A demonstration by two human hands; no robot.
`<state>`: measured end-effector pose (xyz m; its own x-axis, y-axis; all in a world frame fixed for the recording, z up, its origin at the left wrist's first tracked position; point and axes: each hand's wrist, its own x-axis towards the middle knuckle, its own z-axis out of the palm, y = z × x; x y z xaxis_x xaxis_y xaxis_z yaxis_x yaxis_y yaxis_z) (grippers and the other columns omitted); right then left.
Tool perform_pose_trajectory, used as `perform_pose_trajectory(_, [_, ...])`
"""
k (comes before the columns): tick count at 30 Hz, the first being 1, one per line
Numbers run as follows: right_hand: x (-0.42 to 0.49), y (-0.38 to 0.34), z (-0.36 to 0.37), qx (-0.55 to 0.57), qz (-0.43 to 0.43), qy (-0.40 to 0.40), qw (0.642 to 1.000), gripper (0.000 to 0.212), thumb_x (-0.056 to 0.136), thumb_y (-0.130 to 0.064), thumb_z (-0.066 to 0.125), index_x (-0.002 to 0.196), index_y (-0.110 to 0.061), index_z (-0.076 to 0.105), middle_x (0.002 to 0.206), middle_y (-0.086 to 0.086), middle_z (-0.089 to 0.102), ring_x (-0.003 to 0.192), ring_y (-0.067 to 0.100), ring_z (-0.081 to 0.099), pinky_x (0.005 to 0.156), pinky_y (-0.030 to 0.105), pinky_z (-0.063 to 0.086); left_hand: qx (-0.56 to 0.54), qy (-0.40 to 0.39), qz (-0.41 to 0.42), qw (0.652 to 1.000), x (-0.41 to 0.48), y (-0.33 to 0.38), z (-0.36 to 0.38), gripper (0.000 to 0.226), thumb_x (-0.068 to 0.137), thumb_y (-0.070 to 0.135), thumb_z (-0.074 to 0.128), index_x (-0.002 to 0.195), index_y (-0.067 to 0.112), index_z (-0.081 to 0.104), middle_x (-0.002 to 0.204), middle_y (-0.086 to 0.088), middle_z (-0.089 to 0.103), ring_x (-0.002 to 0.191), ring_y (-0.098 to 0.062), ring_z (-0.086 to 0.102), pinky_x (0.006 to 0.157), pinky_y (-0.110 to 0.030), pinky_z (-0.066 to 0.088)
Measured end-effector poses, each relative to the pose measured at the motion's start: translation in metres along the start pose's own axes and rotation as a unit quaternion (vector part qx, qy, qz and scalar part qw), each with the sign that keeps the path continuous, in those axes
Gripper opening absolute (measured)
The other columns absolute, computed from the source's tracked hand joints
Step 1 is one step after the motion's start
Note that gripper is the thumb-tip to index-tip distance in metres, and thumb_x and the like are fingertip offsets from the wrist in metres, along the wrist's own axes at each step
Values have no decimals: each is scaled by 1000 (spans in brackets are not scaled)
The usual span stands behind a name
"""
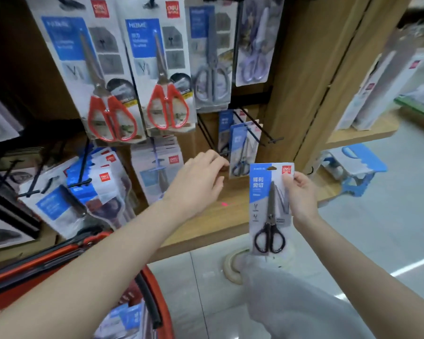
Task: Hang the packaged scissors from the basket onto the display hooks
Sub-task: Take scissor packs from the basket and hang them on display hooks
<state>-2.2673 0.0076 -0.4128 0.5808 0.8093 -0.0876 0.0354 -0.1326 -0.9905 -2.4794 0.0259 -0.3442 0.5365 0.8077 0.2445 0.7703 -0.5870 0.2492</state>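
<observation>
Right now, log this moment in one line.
right hand: holds scissors pack | left hand: at hook | basket: more packs | status: not hung

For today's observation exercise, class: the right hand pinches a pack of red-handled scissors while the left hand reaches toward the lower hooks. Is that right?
Not quite: the head view shows that the pack pinched by the right hand holds black-handled scissors, not red. The left hand does reach toward the lower hooks.

packaged scissors upright, black handles, red basket below
</observation>
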Motion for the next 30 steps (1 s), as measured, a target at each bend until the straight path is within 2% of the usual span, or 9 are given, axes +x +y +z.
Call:
perform_pose_trajectory(3, [30, 5, 7, -45, -10, 9, 999, 15, 89, -18, 52, 80, -12, 62, 84, 13, 65, 77, 29, 59, 73, 39, 47, 44, -11, -8, 999, 23, -5, 12, 46, 95, 22, 49, 140, 16, 40, 143, -4, 40, 132, -19, 35, 106, -33, 29])
perform_pose_trajectory(5, [45, 1, 15, -73, -24, 15, 997, 21, 91, -18, 50, 90, -2, 63, 95, 21, 67, 91, 36, 62, 81, 45, 50, 52, -21, -16, 998, 32, -9, 21, 52, 94, 20, 50, 144, 15, 34, 146, -4, 37, 135, -19, 31, 109, -32, 26])
perform_pose_trajectory(7, [59, -1, 23, -88, -38, 11, 995, 20, 93, -18, 49, 88, -3, 62, 99, 20, 67, 95, 34, 62, 84, 43, 49, 53, -34, -17, 998, 36, -13, 29, 57, 94, 19, 49, 147, 15, 28, 148, -3, 35, 137, -18, 30, 111, -32, 24])
perform_pose_trajectory(11, [84, 3, 36, -89, -57, -11, 994, 20, 95, -19, 48, 76, -15, 54, 87, 17, 64, 81, 25, 58, 75, 38, 47, 53, -36, -6, 998, 35, -19, 39, 63, 94, 16, 48, 150, 14, 19, 154, -4, 27, 143, -19, 20, 115, -30, 17])
perform_pose_trajectory(16, [91, 12, 43, -78, -86, 22, 993, 11, 96, -16, 45, 89, -14, 53, 80, -2, 56, 74, 8, 50, 70, 27, 40, 47, -16, 8, 999, 28, -25, 42, 63, 94, 13, 49, 150, 13, 19, 156, -4, 23, 146, -18, 15, 115, -26, 6])
perform_pose_trajectory(20, [97, 20, 41, -80, -100, 65, 990, 13, 98, -21, 44, 97, -13, 54, 87, -4, 57, 78, 6, 52, 68, 22, 40, 48, -7, 15, 999, 25, -25, 42, 63, 95, 14, 49, 150, 12, 19, 157, -4, 22, 146, -16, 14, 111, -22, 2])
perform_pose_trajectory(25, [115, 10, 57, -87, -73, 40, 993, 16, 96, -13, 49, 81, -15, 53, 68, -10, 47, 65, 5, 44, 59, 19, 34, 38, 6, 16, 999, 24, -23, 42, 62, 96, 16, 47, 151, 13, 17, 157, -2, 20, 146, -15, 11, 111, -21, 0])
perform_pose_trajectory(27, [126, 5, 65, -90, -56, 36, 994, 6, 94, -11, 55, 90, -10, 60, 77, -3, 57, 79, 13, 52, 66, 20, 40, 38, 3, 16, 999, 24, -23, 42, 62, 96, 15, 48, 150, 12, 19, 156, -4, 23, 146, -16, 14, 111, -22, 2])
perform_pose_trajectory(30, [139, -2, 72, -93, -29, 48, 994, 25, 87, -16, 67, 108, -3, 64, 108, 11, 67, 103, 21, 60, 92, 26, 46, 56, -3, 23, 998, 21, -27, 42, 61, 91, 12, 55, 146, 6, 31, 151, -11, 34, 142, -24, 27, 110, -27, 11])
